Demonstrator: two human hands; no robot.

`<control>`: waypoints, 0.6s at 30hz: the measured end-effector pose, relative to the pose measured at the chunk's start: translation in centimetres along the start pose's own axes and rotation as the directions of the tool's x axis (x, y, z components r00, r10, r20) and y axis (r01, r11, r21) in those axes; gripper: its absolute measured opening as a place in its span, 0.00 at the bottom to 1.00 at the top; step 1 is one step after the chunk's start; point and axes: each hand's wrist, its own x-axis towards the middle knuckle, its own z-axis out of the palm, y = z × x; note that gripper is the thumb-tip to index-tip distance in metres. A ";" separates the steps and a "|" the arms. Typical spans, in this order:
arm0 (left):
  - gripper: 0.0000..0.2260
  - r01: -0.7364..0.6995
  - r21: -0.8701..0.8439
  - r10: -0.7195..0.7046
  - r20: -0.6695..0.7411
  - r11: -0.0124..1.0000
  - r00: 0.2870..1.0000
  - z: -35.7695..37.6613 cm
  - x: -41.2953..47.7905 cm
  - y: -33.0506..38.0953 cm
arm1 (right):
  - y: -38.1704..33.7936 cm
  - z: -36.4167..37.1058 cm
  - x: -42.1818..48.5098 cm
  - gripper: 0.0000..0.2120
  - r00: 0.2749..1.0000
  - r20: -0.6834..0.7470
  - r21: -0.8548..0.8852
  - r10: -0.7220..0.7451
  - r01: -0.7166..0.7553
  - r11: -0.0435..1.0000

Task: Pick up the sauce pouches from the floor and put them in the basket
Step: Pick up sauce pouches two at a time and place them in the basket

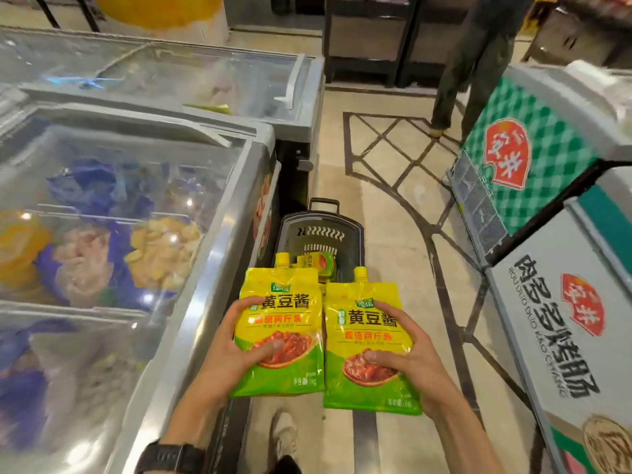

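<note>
Two sauce pouches [278, 333] [369, 340], clutched in left grip [227, 350] and right grip [408, 364], half hide the basket [319, 234].

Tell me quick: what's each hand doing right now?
Left hand: grips the left sauce pouch.
Right hand: grips the right sauce pouch.

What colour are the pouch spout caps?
Yellow screw caps on both yellow-green sauce pouches; head view.

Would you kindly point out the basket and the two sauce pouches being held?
basket [321, 233]: head view, on its slotted far wall.
left pouch [284, 304]: head view, on the front label's lettering.
right pouch [371, 319]: head view, on the front label's lettering.
</note>
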 end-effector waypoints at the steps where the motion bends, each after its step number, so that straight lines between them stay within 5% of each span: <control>1: 0.28 0.008 0.006 -0.008 -0.005 1.000 1.000 -0.2 2.1 0.1 | -0.4 0.2 1.9 0.36 1.000 -0.012 -0.001 0.010 -0.010 1.000; 10: 0.29 0.119 0.097 -0.121 0.022 0.988 0.992 0.1 19.4 -2.6 | -0.4 -1.1 18.5 0.37 0.989 -0.109 -0.070 0.097 -0.105 0.992; 18: 0.30 0.214 0.203 -0.208 -0.048 0.956 0.977 3.3 34.5 -13.7 | 7.0 -4.6 36.7 0.36 0.974 -0.061 -0.201 0.217 -0.225 0.953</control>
